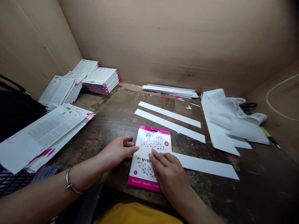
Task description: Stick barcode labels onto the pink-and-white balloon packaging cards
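A balloon packet (149,182) with a pink border, a "prima" logo and a dotted balloon print lies face up in front of me. A white paper strip (207,165) runs out to the right from it, and its left part appears to lie across the packet's front, covering some of the print. My left hand (120,151) is at the packet's left edge, thumb touching that edge, the other fingers loosely bent beside it. My right hand (169,169) rests flat on the packet and strip with its fingers stretched out.
Two loose white strips (170,124) lie beyond the packet, and a pile of strips (169,91) sits by the back wall. Stacks of printed packets (100,79) fill the left side. Crumpled white paper (224,121), black scissors (248,107) and a yellow-black cutter (269,137) are at right.
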A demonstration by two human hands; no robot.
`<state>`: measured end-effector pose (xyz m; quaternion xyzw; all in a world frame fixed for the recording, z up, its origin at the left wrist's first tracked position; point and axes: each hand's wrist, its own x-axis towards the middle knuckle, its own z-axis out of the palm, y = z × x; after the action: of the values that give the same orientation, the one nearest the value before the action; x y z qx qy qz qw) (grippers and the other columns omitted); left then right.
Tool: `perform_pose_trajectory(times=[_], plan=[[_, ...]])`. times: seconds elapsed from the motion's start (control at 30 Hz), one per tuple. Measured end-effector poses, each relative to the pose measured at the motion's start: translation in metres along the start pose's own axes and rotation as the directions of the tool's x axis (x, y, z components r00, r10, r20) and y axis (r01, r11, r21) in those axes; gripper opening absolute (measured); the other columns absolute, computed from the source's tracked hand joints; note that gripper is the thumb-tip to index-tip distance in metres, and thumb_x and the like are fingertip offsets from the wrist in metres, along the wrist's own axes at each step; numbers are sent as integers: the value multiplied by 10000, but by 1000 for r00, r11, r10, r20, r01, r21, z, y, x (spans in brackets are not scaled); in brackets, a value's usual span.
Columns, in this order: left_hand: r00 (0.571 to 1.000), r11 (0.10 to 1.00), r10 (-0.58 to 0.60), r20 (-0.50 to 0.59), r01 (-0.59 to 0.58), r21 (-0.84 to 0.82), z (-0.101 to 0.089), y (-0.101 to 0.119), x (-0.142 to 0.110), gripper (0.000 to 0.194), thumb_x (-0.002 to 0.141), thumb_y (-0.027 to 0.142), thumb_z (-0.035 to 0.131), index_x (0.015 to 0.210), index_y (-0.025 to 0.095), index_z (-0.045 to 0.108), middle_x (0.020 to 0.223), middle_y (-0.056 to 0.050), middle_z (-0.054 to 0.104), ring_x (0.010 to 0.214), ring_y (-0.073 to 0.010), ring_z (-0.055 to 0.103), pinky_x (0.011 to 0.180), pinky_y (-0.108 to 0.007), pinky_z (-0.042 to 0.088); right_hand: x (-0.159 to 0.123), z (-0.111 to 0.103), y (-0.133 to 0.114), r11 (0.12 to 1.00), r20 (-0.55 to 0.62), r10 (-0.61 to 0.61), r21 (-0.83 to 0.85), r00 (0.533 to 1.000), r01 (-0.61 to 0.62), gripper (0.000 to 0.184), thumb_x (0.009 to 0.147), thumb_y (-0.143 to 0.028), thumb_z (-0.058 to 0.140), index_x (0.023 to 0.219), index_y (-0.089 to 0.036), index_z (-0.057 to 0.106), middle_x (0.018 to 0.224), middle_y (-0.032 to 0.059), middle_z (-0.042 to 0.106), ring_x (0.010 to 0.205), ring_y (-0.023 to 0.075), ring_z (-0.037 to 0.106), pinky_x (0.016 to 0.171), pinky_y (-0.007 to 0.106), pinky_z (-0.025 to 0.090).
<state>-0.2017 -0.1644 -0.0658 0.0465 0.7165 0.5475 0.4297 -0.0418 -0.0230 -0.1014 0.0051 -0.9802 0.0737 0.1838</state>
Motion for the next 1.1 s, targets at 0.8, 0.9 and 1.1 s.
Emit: perform_pose_trajectory(times=[0.8, 0.9, 1.1], plan=[[970, 892, 108, 218, 2, -453, 32, -23, -7, 519, 700, 211, 728, 1136, 169, 449, 1046, -150, 675, 848, -305, 680, 767, -466, 537, -2, -12, -1, 990, -93, 34, 138, 995, -21, 289, 900, -188, 498, 1153, -197, 637, 1233, 37, 608, 1072, 271, 539, 957, 481, 453], [964, 835, 115, 238, 36, -549, 31, -24, -18, 569, 723, 200, 719, 1197, 213, 404, 1074, -145, 669, 864, -313, 680, 760, -481, 542, -4, -30, 19, 981, -130, 123, 165, 984, -101, 256, 894, -204, 514, 1102, -240, 658, 1261, 36, 586, 1224, 290, 437, 1009, 560, 377], [989, 762, 141, 51, -76, -643, 45, -24, -22, 599, 701, 191, 740, 1201, 220, 412, 1050, -117, 686, 875, -291, 681, 780, -451, 551, 1, -57, 12, 988, -425, 143, 15, 894, -151, 300, 869, -134, 506, 1145, -87, 614, 1230, 169, 582, 1183, 259, 494, 974, 466, 454]])
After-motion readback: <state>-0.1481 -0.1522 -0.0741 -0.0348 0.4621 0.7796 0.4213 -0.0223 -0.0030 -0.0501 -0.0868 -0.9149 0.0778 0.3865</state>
